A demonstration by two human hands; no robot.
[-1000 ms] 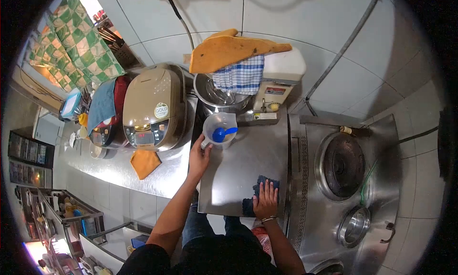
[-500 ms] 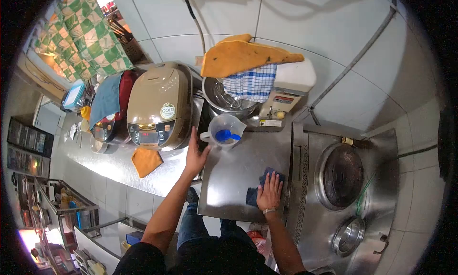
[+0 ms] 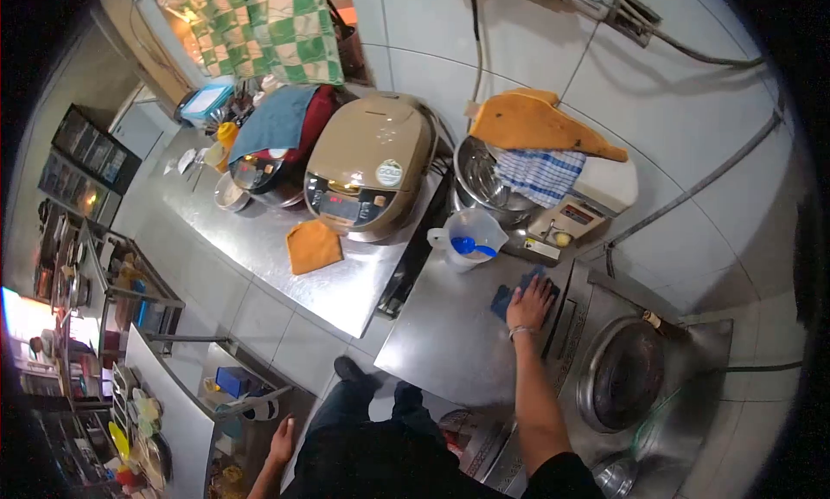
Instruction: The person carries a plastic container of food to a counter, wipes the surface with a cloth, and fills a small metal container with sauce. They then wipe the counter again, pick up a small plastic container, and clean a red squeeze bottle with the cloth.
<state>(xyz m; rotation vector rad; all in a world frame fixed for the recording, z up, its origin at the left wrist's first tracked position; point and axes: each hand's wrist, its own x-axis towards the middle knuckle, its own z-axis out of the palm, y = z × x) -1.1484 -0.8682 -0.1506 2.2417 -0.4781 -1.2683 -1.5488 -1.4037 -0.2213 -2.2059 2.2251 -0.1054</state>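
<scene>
My right hand (image 3: 530,305) lies flat with fingers stretched out on a dark blue cloth (image 3: 502,302), pressing it against the steel counter (image 3: 450,343) near its right edge. Just beyond stands a translucent measuring jug (image 3: 478,225) with a blue scoop (image 3: 474,247) in it. My left hand (image 3: 282,441) hangs low at my left side, away from the counter. Its fingers look loosely extended, with nothing visible in them.
A gold rice cooker (image 3: 367,157) and an orange cloth (image 3: 313,247) are on the left counter. Behind the jug is a mixer (image 3: 596,192) with a metal bowl (image 3: 467,175), draped with cloths. A stove with a round dark burner (image 3: 627,374) adjoins on the right.
My left hand has left the counter edge beside the rice cooker and dropped to my side. My right hand and the blue cloth have moved farther back on the counter. The view has turned.
</scene>
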